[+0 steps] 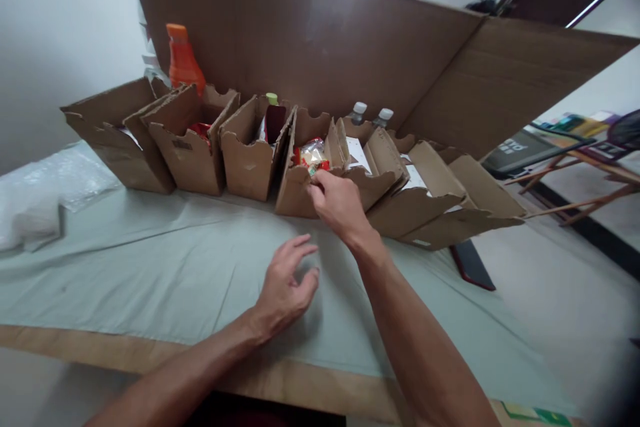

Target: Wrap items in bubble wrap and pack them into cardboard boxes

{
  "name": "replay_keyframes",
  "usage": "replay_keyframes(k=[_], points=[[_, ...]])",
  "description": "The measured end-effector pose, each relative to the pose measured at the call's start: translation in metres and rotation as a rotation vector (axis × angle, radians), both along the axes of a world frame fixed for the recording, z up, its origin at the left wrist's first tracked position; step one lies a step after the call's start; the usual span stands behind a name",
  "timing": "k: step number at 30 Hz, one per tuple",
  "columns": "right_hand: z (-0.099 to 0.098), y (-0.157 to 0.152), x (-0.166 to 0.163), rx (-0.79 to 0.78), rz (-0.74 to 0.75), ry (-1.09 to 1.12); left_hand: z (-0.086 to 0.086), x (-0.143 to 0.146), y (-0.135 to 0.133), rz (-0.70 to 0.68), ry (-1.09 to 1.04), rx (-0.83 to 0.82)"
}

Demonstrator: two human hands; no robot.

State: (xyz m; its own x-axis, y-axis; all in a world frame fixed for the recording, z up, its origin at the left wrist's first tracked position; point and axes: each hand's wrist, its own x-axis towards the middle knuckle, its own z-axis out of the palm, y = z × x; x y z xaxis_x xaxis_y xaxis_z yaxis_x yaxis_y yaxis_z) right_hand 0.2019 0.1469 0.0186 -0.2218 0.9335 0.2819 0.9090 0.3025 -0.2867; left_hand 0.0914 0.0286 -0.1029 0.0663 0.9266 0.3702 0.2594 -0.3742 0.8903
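Observation:
A row of several small cardboard boxes (247, 160) stands on a pale cloth-covered table (150, 267). My right hand (337, 203) reaches into the middle box (295, 190), its fingers pinched on a clear packet with red print (313, 153) inside it. My left hand (285, 283) hovers just above the cloth in front of that box, fingers loosely spread, holding nothing. An orange bottle (183, 60) stands behind the left boxes. Two clear bottles with white caps (370, 115) show behind the boxes to the right.
A large cardboard sheet (310, 33) stands upright behind the row. Clear plastic wrap (75, 173) and a white bundle (30, 220) lie at the left. A dark red flat object (473, 265) lies on the cloth near the right boxes. Wooden furniture (575, 180) is at the right.

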Motion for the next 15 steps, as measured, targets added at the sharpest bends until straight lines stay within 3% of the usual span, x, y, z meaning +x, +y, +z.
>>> replay_keyframes(k=[3,7,9,12,13,15], points=[[-0.005,-0.057,0.019,0.020,0.088,0.079,0.016,-0.032,-0.028,0.220,-0.076,0.094],[-0.006,-0.138,0.068,0.026,0.215,0.246,0.013,-0.067,-0.055,0.389,-0.059,0.060],[-0.010,-0.168,0.102,0.105,0.082,0.305,0.007,-0.074,-0.058,0.390,-0.064,0.026],[-0.026,-0.199,0.151,0.241,-0.360,0.423,0.001,-0.074,-0.053,0.323,-0.107,-0.036],[-0.033,-0.208,0.164,0.242,-0.461,0.477,0.000,-0.072,-0.050,0.288,-0.117,-0.059],[-0.050,-0.223,0.181,0.166,-0.525,0.580,-0.001,-0.065,-0.047,0.194,-0.128,-0.104]])
